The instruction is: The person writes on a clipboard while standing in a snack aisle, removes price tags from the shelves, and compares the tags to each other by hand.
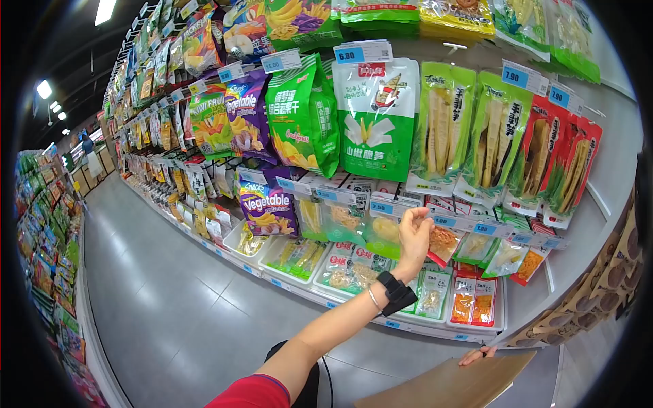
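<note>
My left hand (414, 236) reaches up to the hanging rack, its fingers bent together beside a price tag (443, 222). What sits between the fingertips, if anything, is hidden. Just left of it hangs a green snack packet (385, 230); a red packet with orange contents (444, 243) hangs just right. A dark band and a bracelet circle the left wrist. Low on the right, my right hand (477, 355) grips the upper edge of a brown cardboard box (449, 384). Only its fingers show over the edge.
White trays of small packets (294, 260) line the bottom shelf. Larger bags, such as a green and white pouch (376, 119), hang above. Grey floor (170, 292) runs along the aisle, with another shelf (51, 251) at left. A person (90, 156) stands far off.
</note>
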A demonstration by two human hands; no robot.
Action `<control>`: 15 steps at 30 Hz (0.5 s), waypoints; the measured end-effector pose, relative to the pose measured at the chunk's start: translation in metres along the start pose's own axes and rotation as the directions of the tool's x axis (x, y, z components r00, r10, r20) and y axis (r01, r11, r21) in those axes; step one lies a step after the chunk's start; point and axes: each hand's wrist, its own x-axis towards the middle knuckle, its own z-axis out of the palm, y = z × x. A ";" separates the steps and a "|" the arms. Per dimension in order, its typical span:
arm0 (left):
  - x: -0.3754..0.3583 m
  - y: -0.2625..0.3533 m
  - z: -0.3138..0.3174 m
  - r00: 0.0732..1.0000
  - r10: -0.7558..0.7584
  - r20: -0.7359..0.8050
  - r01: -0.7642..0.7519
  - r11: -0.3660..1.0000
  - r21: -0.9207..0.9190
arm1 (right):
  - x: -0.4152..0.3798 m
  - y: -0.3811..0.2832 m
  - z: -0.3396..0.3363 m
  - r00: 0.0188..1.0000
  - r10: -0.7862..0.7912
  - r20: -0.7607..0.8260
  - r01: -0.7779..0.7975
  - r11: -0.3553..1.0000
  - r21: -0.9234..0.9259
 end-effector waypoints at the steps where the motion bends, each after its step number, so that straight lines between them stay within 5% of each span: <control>1: 0.006 0.019 -0.003 0.998 0.049 0.028 -0.050 0.999 0.018 | 0.001 -0.001 0.001 1.000 -0.006 0.017 0.006 1.000 -0.006; 6: 0.101 0.134 -0.008 0.845 0.535 0.020 -0.516 0.805 0.293 | 0.001 -0.006 0.002 1.000 0.023 0.000 -0.023 0.997 -0.077; 8: 0.163 0.172 -0.017 0.591 0.805 0.049 -0.703 0.484 0.521 | 0.000 -0.007 0.002 1.000 0.020 0.013 -0.018 0.992 -0.127; 10: 0.199 0.209 -0.018 0.493 0.869 0.048 -0.661 0.338 0.670 | -0.001 -0.011 0.010 0.999 0.032 -0.020 -0.035 0.987 -0.155; 13: 0.242 0.228 -0.024 0.681 0.732 -0.030 -0.561 0.548 0.620 | -0.002 -0.013 0.018 0.998 0.047 -0.042 -0.052 0.991 -0.123; 14: 0.244 0.228 -0.023 0.678 0.734 -0.028 -0.564 0.545 0.620 | -0.002 -0.014 0.020 0.997 0.057 -0.048 -0.062 0.992 -0.111; 15: 0.238 0.232 -0.017 0.775 0.630 -0.047 -0.529 0.688 0.498 | -0.002 -0.014 0.023 0.996 0.062 -0.056 -0.068 0.993 -0.098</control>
